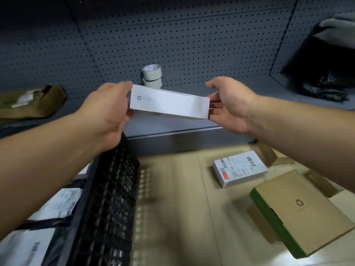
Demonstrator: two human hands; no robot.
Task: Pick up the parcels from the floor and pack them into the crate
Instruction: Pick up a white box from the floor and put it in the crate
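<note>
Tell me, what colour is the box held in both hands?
White box, seen in the head view.

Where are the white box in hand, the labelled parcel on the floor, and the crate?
white box (169, 104), head view, on its broad white face between the hands.
labelled parcel (240, 167), head view, on its printed top label.
crate (107, 198), head view, on its black lattice wall.

Both forearms are bare, with no sleeve, glove, watch or ring on the left hand (107, 110) or right hand (232, 106).
</note>
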